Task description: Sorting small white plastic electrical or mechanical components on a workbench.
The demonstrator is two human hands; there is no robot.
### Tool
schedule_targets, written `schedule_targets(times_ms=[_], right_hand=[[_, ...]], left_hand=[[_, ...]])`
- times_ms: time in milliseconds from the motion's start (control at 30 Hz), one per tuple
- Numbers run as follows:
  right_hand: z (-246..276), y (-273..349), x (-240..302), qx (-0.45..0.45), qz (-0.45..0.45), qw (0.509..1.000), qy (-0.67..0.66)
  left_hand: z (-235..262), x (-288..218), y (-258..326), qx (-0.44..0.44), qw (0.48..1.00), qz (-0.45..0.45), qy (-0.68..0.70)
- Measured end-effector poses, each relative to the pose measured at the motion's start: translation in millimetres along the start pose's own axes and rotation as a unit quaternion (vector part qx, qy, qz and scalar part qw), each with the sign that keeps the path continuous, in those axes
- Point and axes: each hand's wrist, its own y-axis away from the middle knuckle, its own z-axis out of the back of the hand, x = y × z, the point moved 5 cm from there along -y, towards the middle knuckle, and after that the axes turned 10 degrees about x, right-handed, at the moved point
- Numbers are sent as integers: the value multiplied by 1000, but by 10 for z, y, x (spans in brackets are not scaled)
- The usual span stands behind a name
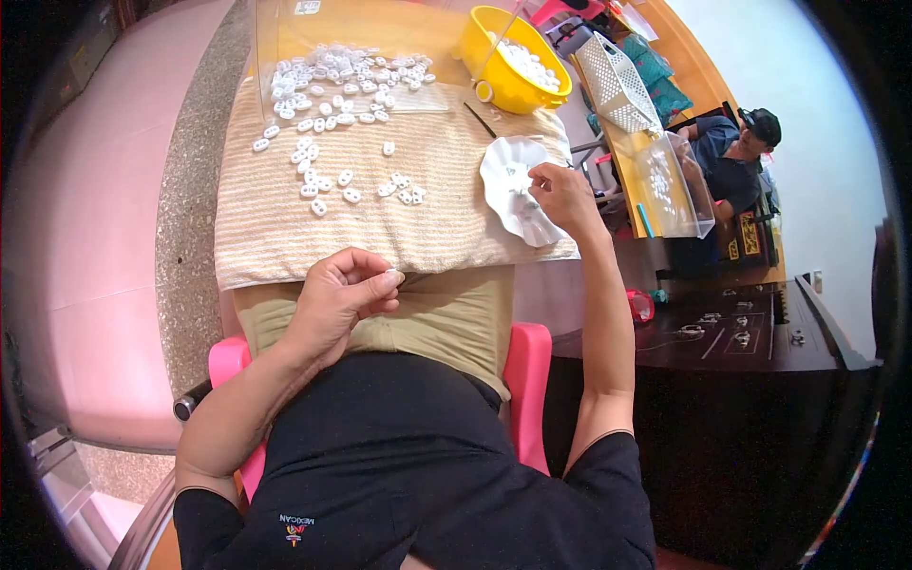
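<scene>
Near the towel's front edge, my left hand (pixel 344 293) is closed in a pinch on a small white piece (pixel 393 273), mostly covered by thumb and fingertip. Over a white wavy-rimmed dish (pixel 502 163) at the right, my right hand (pixel 564 198) has its fingertips pressed together. Whatever they grip is hidden; small bits lie in the dish beside them. On the striped towel (pixel 266 228), several white oval pieces with two holes (pixel 310 152) lie scattered, with a small group (pixel 403 187) nearer the dish. A bigger heap of them (pixel 332 71) spreads at the back.
A yellow basin (pixel 484 47) of white pieces stands at the back right, close to a thin dark tool (pixel 481 120). A clear panel (pixel 380 28) rises behind the heap. Pink chair arms (pixel 528 380) flank me. Another person (pixel 727 157) sits right, at a clear bin (pixel 679 190).
</scene>
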Motion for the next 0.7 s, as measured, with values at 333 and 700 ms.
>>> schedule_targets(times_ms=[333,700], right_hand=[[-69,-195,50,63,1,993,99],[-62,-181,107,90,-50,992,71]], left_hand=[[-4,-7,2,2,1000,6,2],[1,3,7,-11,1000,8,-1]])
